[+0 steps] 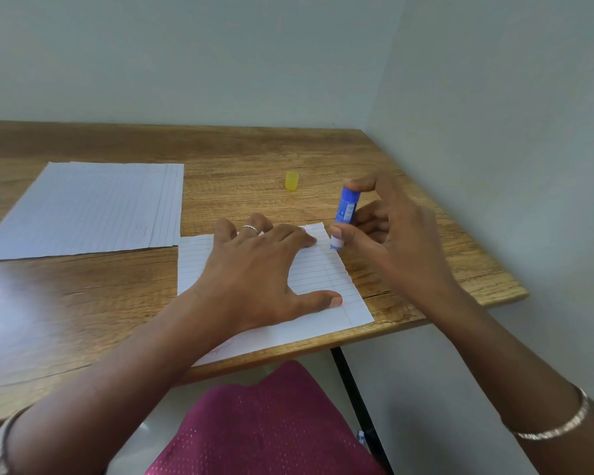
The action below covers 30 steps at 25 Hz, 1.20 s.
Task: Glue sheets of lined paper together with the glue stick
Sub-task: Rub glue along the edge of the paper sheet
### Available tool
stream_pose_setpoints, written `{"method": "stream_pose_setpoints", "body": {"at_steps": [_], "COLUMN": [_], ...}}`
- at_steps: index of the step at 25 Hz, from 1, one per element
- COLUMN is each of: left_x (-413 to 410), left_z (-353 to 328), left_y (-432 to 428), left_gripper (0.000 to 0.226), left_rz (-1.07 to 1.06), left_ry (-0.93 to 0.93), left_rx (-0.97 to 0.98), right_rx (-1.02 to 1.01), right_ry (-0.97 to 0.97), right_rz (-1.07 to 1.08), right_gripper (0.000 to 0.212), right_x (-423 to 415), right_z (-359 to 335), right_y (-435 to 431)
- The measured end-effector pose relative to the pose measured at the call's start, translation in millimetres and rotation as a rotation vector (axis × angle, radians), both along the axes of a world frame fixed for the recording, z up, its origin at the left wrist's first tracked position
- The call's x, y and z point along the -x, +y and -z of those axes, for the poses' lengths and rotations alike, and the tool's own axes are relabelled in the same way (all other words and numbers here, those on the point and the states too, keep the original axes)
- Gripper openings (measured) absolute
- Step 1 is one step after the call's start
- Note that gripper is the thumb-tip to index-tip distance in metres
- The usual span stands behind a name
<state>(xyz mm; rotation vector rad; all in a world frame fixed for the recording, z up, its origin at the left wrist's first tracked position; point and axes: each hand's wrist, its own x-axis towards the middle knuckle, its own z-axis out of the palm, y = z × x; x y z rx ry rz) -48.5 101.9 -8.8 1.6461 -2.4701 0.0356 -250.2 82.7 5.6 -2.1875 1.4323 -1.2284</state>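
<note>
A sheet of lined paper (326, 279) lies near the table's front edge. My left hand (254, 269) rests flat on it with fingers spread, pinning it down. My right hand (388, 231) grips a blue glue stick (345, 209), held nearly upright, with its white tip touching the sheet's right edge near the far corner. The stick's yellow cap (292, 181) stands alone on the table beyond the sheet. A stack of lined sheets (90, 210) lies at the left, apart from both hands.
The wooden table (247, 159) sits in a corner, with walls behind and to the right. Its right edge runs close to my right hand. A black table leg (354, 395) and my magenta-clad lap show below the front edge.
</note>
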Motion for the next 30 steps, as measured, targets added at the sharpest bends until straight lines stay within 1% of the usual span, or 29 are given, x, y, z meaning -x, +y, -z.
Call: {"method": "stream_pose_setpoints", "body": {"at_steps": [3,7,10,12,16,20,22,25,30], "left_x": [0.0,0.1,0.1,0.0,0.1,0.6,0.5,0.4,0.3], "left_z": [0.4,0.2,0.0,0.1,0.6,0.6,0.3,-0.1,0.0], "left_y": [0.5,0.3,0.6,0.8,1.0,-0.3,-0.5,0.3,-2.3], "left_gripper": [0.092,0.092,0.095,0.094,0.095,0.098,0.1,0.105,0.104], "left_rz": [0.005,0.005,0.003,-0.002,-0.005,-0.01,-0.016,-0.022,-0.016], "left_ry": [-0.007,-0.009,-0.012,-0.009,-0.009,-0.031,-0.032,-0.031,-0.01], "left_rx": [0.003,0.005,0.002,-0.007,-0.005,-0.013,-0.013,-0.021,-0.038], "right_rx": [0.01,0.088,0.108,0.107,0.055,-0.025,-0.055,-0.035,0.006], "right_ry": [0.083,0.1,0.095,0.065,-0.07,-0.095,-0.068,0.028,0.039], "right_rz": [-0.006,-0.009,0.002,0.007,0.015,-0.001,-0.021,-0.038,-0.006], "right_gripper": [0.042,0.042,0.042,0.042,0.044,0.045,0.043,0.042,0.043], "right_x": [-3.6,-10.1,-14.8,-16.4,-10.3,4.3,7.6,5.3,-1.7], "right_z": [6.9,8.9,9.3,9.0,1.2,-3.3,-0.3,6.8,8.8], "right_y": [7.1,-10.1,-27.4,-33.5,-18.4,18.0,30.1,33.0,11.8]}}
